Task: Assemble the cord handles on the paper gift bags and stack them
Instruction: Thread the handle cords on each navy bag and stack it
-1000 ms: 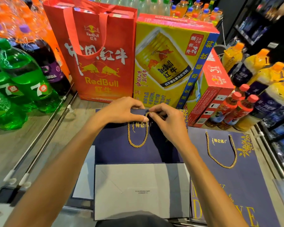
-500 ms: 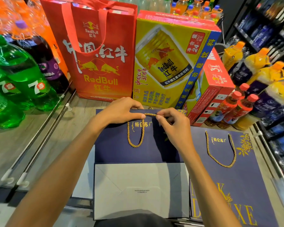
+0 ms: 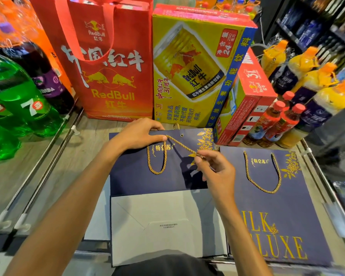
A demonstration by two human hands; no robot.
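A person's left hand (image 3: pixel 139 134) and right hand (image 3: pixel 213 170) each pinch a gold cord (image 3: pixel 179 144), stretched straight between them over a flat navy gift bag (image 3: pixel 131 176). Just beside it lies a second navy bag (image 3: pixel 277 212), in front of a yellow Red Bull carton (image 3: pixel 189 76).

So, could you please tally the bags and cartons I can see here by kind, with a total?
Navy gift bags: 2
Red Red Bull bag: 1
Red Bull cartons: 2, one upright and one on its side
Total: 5
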